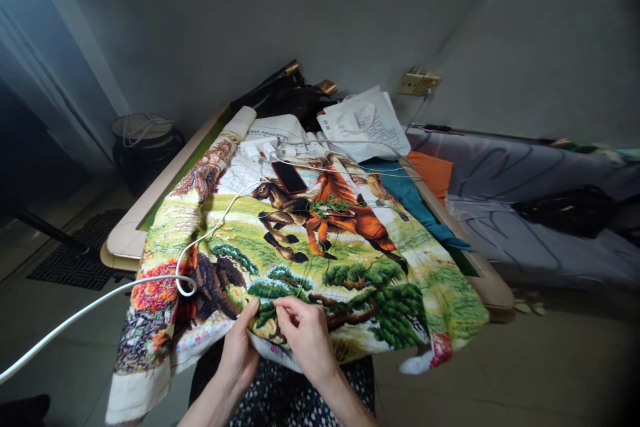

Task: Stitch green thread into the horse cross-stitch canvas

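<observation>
From the head view, my left hand (240, 350) sits at the near edge of the cross-stitch canvas (300, 260), its grip pinched on the cloth with the thumb on top and the fingers tucked under the fold. My right hand (306, 334) lies just beside it, to the right, fingers curled down onto the stitched green trees; thumb and forefinger are drawn together at the fabric, but whether they hold a needle is too small for me to tell. A thin green thread (305, 274) runs from the spot by my fingertips away toward a loose tangle of green floss (330, 206) lying on the orange horse in the middle of the picture. The canvas drapes from the table (130, 240) down over my lap, its near corners hanging to left and right. A dark red phone (289, 177) rests on the canvas just left of the horse, on the far side. A white cable (100, 300) comes in from the near left, loops on the cloth and runs away toward white chargers (260, 146) at the far end. Beyond those lie a white tote bag (365, 124) and a black bag (285, 94). To the right, teal cloth (415, 200) and orange cloth (433, 174) lie beside the canvas, with a bed (540, 214) further right.
</observation>
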Tool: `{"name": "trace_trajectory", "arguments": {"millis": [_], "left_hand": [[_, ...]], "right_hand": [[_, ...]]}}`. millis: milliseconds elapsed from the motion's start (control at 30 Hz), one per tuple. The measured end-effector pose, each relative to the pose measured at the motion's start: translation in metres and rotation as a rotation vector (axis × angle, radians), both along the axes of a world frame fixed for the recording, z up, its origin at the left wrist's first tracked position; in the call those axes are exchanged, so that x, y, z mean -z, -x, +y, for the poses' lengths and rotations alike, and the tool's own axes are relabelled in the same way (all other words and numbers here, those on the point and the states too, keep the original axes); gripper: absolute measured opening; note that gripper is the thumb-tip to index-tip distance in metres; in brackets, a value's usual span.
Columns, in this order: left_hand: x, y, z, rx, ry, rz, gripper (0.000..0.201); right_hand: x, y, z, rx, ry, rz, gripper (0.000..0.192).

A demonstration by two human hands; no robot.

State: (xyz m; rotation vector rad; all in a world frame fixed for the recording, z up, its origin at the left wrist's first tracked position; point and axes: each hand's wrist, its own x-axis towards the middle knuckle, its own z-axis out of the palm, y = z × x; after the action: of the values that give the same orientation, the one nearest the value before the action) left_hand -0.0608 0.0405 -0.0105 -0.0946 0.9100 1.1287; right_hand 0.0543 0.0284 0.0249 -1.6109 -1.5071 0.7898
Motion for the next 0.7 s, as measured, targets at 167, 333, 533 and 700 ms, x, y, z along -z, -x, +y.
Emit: {"name": "trace_trajectory", "arguments": {"millis": [167, 333, 533, 700], "left_hand": [[-0.003, -0.001, 0.0, -0.007, 0.01, 0.019, 0.003], [-0.003, -0.001, 0.0, -0.002, -0.002, 0.022, 0.004], [0.0, -0.001, -0.001, -0.038, 0.002, 0.034, 0.008], [-0.009, -0.001, -0.003, -0.004, 0.002, 0.026, 0.007]], "right_hand": [[-0.009, -0.002, 0.005, -0.032, -0.03, -0.159, 0.028], [-0.016, 0.0, 0.009, -0.063, 0.0, -0.335, 0.029], [-0.023, 0.007, 0.019, -0.085, 0.024, -0.464, 0.023], [0.001, 0.013, -0.028, -0.265, -0.188, -0.076, 0.025]]}}
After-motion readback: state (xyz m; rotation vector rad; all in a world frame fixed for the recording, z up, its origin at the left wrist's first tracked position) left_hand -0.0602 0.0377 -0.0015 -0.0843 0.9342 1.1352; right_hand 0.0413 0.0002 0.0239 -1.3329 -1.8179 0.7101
